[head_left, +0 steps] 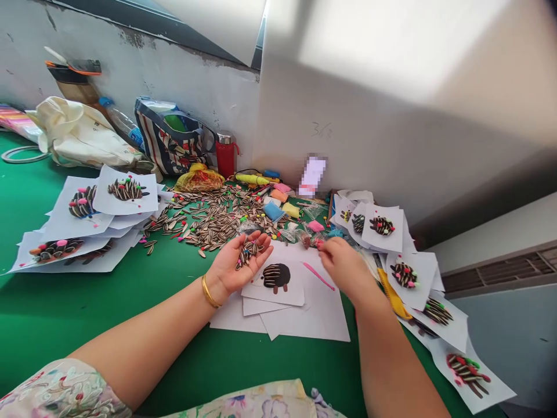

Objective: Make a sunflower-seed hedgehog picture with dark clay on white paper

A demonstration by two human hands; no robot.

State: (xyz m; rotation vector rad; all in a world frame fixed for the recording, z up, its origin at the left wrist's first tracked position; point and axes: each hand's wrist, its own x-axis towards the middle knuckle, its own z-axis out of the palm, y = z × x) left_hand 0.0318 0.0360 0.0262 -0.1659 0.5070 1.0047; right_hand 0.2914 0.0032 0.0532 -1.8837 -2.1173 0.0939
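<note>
My left hand [235,264] is palm up and cupped around a small heap of striped sunflower seeds [249,254]. Just right of it, a white card [289,297] bears a dark clay hedgehog shape [277,277] with some seeds on its left part. My right hand [342,264] is closed in a pinch beside small plastic bags of clay [304,237]; a bit of pink or red shows at its fingertips, too small to name. Between the card and my right hand, a pink tool [318,276] lies on white paper [324,316].
Loose seeds [213,223] spread across the green table [174,360] behind my hands. Finished hedgehog cards are stacked at left [126,194] and right [407,281]. Farther back stand a striped bag [167,139], a red flask [225,157] and a phone [312,174].
</note>
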